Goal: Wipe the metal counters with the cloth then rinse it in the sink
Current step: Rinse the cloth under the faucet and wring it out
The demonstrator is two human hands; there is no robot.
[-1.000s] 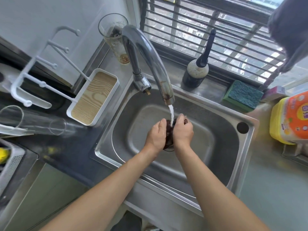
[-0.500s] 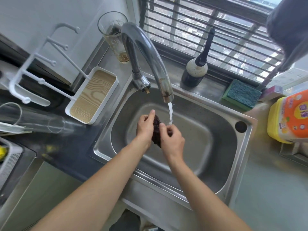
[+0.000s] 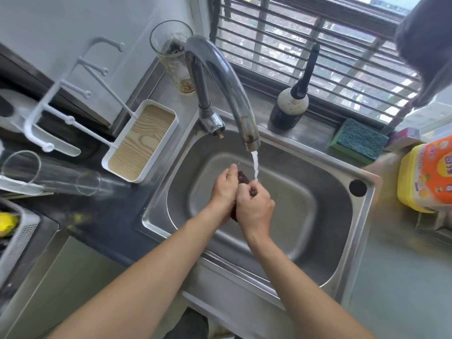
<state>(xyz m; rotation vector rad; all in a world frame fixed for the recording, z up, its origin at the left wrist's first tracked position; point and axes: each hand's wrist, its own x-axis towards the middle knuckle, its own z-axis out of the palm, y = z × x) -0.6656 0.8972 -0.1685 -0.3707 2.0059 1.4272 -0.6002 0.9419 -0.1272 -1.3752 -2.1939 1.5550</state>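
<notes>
Over the steel sink [image 3: 337, 253] I hold a small dark reddish-brown cloth [image 3: 242, 178] bunched between both hands. My left hand [image 3: 225, 192] grips its left side, fingers curled round it. My right hand [image 3: 255, 207] grips the near end, with a bit of cloth showing between its fingers. Most of the cloth is hidden by my hands. Water runs from the curved metal tap [image 3: 227, 91] and lands on the top of my right hand and the cloth. The metal counter [image 3: 401, 277] lies to the right of the sink.
A white tray with a wood-grain base [image 3: 140, 140] and a tall glass [image 3: 175, 55] stand left of the tap. A dark bottle brush [image 3: 291, 104] and a green sponge [image 3: 358, 140] sit on the sill. A yellow and orange detergent tub [image 3: 428, 177] stands at right.
My hands drew back toward me from under the stream, then closed together again on the cloth. My right hand now sits under the water, gripping the cloth tighter.
</notes>
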